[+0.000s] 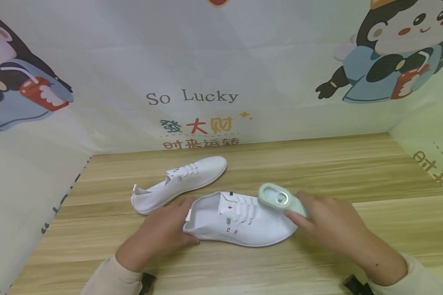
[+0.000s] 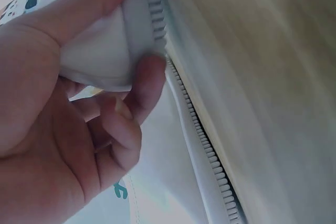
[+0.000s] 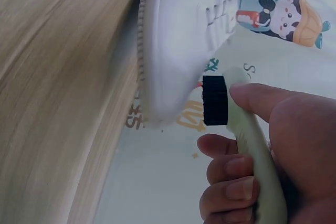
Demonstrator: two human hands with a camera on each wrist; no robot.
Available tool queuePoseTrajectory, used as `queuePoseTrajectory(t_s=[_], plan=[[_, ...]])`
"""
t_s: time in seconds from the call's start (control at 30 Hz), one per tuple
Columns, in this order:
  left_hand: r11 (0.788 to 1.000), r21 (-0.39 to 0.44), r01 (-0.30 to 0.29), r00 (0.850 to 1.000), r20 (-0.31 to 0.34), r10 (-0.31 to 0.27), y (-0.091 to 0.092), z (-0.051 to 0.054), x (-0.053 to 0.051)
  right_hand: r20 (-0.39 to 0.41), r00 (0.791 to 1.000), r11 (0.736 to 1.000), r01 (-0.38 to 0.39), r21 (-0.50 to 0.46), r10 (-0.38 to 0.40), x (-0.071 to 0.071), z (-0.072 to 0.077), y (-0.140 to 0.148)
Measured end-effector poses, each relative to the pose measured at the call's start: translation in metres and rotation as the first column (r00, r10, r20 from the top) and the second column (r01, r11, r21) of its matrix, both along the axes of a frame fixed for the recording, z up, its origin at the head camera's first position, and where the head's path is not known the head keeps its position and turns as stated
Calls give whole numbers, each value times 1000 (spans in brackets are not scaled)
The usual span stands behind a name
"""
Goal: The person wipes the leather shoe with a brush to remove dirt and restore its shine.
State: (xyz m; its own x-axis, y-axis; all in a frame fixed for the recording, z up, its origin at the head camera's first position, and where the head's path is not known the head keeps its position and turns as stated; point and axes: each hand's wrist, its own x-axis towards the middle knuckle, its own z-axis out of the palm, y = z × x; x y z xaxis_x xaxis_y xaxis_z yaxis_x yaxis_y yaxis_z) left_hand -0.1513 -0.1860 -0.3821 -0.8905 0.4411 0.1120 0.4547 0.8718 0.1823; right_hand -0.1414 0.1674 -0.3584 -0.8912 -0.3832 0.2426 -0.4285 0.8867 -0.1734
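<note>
A white lace-up shoe stands on the wooden table, its toe pointing right. My left hand grips it by the heel; in the left wrist view, thumb and fingers pinch the heel at the ridged sole. My right hand holds a pale green brush by its handle, over the front of the shoe. Its head has a clear oval window on top. In the right wrist view, black bristles face the shoe's toe, with a gap between them.
Behind the gripped shoe lies a second white shoe, toe to the right, close to my left hand. The wooden table ends at a printed cloth backdrop, which also rises on the left and right sides.
</note>
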Motion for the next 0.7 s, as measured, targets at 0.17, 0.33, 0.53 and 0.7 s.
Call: queuePoseTrajectory(t_s=[0.17,0.33,0.53,0.7], plan=[[999,39,39,999,-7,-38,2,-3,-2,-1,1000,999,23,-30,-23,0,2,1],[993,92,69,998,-4,-69,2,-3,-2,-1,1000,997,20,-71,-20,0,2,1],[967,228,115,986,94,-140,5,0,1,-16,1000,995,10,-97,-12,0,4,0],[945,311,104,965,199,-172,7,6,5,-44,999,995,-19,-101,14,2,5,-1]])
